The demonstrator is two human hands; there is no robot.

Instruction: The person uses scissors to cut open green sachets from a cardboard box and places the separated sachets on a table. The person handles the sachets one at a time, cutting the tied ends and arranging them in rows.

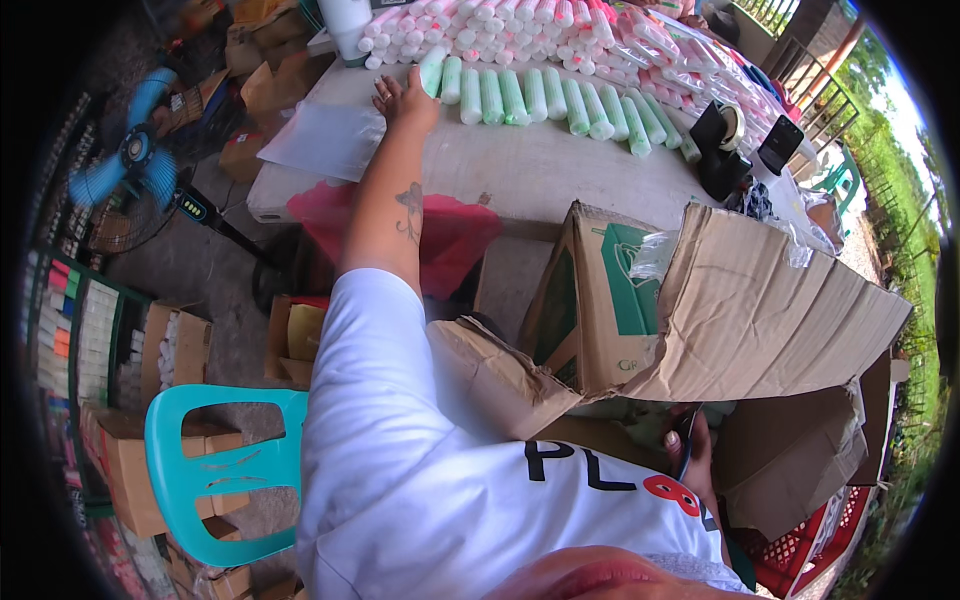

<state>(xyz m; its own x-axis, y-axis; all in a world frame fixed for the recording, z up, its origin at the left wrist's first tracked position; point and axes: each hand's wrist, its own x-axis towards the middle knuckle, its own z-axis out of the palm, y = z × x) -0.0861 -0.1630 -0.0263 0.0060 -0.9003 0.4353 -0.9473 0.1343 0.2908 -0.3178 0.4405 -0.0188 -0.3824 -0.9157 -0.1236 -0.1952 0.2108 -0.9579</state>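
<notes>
My left hand (pixel 409 101) reaches over the far left of the table, its fingers spread. The side of it touches the leftmost roll (pixel 431 71), a pale green and white one in clear wrap, which leans slightly. Beside it, similar green and white rolls (pixel 514 97) stand in a curved row. My right hand (pixel 696 446) is low at the right, inside an open cardboard box (pixel 765 315), with a slim dark tool (pixel 685 442) in its fingers; the box flap hides part of the hand. Pale green items (pixel 637 416) show dimly in the box.
Stacked pink and white rolls (pixel 517 30) fill the table's far side. A plastic sheet (pixel 326 139) lies at the left, a tape dispenser (pixel 724 150) and phone (pixel 781 144) at the right. A blue fan (pixel 135 150) and turquoise chair (pixel 169 472) stand left; a red crate (pixel 787 551) is lower right.
</notes>
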